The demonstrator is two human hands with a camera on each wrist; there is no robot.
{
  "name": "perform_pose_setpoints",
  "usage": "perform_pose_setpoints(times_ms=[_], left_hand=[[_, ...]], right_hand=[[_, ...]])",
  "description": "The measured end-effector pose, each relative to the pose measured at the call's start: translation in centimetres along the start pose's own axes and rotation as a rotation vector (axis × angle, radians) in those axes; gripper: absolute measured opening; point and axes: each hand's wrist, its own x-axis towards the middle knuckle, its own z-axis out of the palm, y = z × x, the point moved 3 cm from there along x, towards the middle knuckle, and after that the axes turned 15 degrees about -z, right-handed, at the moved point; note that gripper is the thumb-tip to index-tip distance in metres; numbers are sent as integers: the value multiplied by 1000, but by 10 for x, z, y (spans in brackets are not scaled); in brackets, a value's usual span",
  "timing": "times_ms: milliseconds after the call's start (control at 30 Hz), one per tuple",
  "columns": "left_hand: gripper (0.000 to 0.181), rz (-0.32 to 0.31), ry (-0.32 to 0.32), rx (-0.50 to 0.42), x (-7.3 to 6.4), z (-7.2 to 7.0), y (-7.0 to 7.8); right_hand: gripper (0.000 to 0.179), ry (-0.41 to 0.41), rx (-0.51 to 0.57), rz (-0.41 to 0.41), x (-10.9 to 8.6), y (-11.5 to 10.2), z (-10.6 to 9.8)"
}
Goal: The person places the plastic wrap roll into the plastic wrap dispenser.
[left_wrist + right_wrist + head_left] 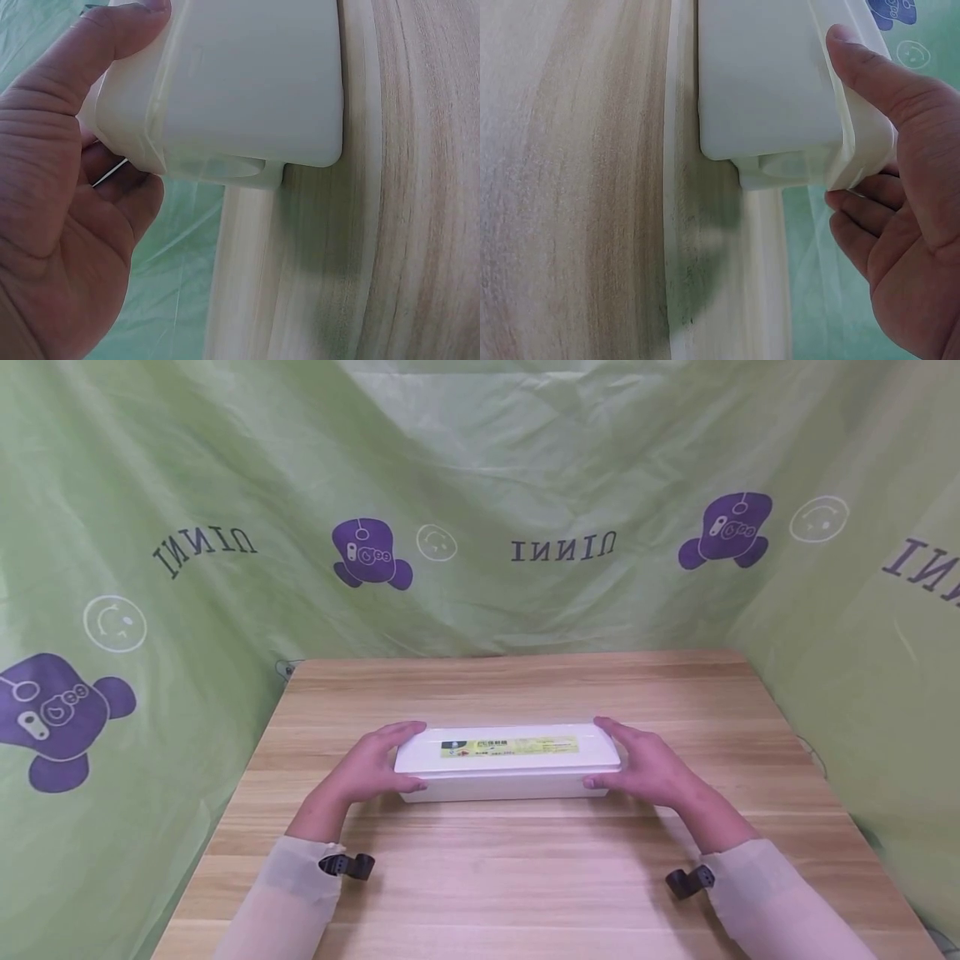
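Note:
A long white plastic box with a lid, apparently a cling film box (510,787), lies crosswise near the middle of the wooden table. On its lid is a yellow-green printed label (510,747). At the box's left end my left hand (372,766) grips it, thumb on the near side and fingers reaching to the far side. My right hand (651,766) holds the right end in the same way. In the left wrist view the thumb (120,30) presses near the lid's rim. The right wrist view shows the other thumb (877,71) placed likewise. What is inside the box is hidden.
The wood-grain table (495,877) extends around the box on all sides. Green curtains (480,460) with purple cartoon figures and lettering hang behind it and at both sides. Small black devices, one at the left wrist (351,865) and another at the right wrist (688,882), stick out from the sleeves.

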Motion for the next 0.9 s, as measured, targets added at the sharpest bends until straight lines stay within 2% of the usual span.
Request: perform_pose_setpoints(times_ms=[233, 467, 667, 900], left_hand=[[98, -2, 13, 8, 1, 0, -1], [98, 0, -5, 28, 2, 2, -5], [100, 17, -2, 43, 1, 2, -7], [98, 66, 20, 34, -4, 8, -11]], right_hand=[[117, -16, -9, 4, 5, 2, 1], [119, -24, -1, 21, 5, 2, 3], [118, -22, 8, -8, 2, 2, 5], [105, -14, -11, -81, -3, 4, 11]])
